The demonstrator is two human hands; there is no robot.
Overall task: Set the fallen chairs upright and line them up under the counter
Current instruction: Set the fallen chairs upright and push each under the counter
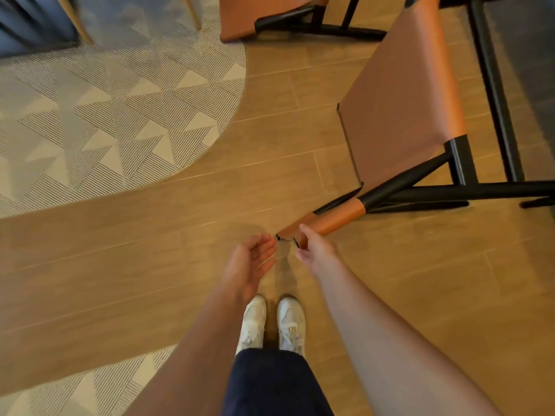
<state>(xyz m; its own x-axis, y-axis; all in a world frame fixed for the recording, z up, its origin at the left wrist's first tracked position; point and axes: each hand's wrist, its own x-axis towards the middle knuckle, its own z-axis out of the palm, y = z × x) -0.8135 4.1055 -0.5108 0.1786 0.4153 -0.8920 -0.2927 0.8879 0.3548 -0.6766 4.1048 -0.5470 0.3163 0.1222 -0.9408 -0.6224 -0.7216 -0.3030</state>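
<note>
- Head view shows the near chair (402,115) lying tipped on the wood floor (150,235), with its tan panel facing up and its black frame (494,100) running toward the right edge
- The main risk, as I judge it, is the hold: the right hand (312,247) has only the end of the tan-wrapped bar (339,219), thumb on top and fingers curled round it
- Lifting from that one corner could let the chair twist on its far legs and slip out of the hand
- A swinging frame could also knock the second chair (264,16), which lies at the top of the view, not far beyond the near one
- The white shoes (255,322) stand just short of the bar's end, so a dropped chair would land close to the toes
- Legs that are dragged rather than lifted may scuff the floor or catch the edge of the patterned rug (120,100) on the left
- The left hand (255,262) is spread, palm up, with relaxed fingers holding nothing; it sits just beside the bar's tip, not touching it
- From the grip, the chair stretches up and to the right, so nearly all its bulk lies beyond the held end
- Putting the left hand under the bar or on the frame before raising the chair would likely steady it
</note>
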